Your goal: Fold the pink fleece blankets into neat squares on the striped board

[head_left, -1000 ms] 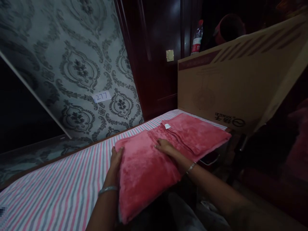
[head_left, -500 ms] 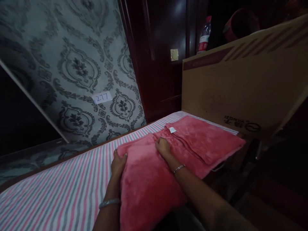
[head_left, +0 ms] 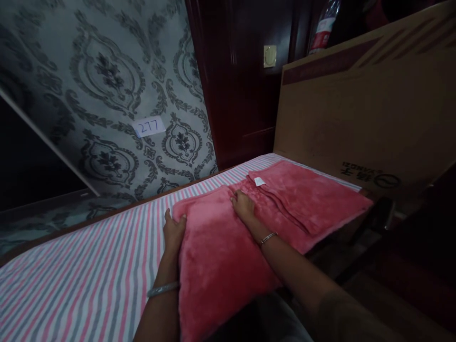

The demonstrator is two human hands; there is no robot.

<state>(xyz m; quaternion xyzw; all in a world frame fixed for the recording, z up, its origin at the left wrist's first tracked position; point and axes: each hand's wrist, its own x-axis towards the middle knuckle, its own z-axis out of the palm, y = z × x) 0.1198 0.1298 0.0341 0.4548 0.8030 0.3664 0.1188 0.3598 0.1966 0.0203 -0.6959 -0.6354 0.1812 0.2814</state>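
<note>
A folded pink fleece blanket [head_left: 221, 251] lies on a striped bedsheet [head_left: 89, 280], its near end hanging over the bed's edge. My left hand [head_left: 173, 231] grips the blanket's left edge, thumb on top. My right hand [head_left: 243, 207] rests flat on the blanket's upper surface, fingers together, pressing near a fold. A small white tag [head_left: 259, 181] shows on the far layer of the blanket. Both wrists wear bracelets.
A large cardboard box [head_left: 356, 118] stands against the bed on the right. Patterned wallpaper with a paper label "277" [head_left: 148, 126] rises behind the bed. A dark wooden door [head_left: 245, 85] and a plastic bottle [head_left: 322, 28] are further back.
My right hand has slid a little up the blanket toward the tag. The left hand keeps its hold on the edge. The view has shifted slightly.
</note>
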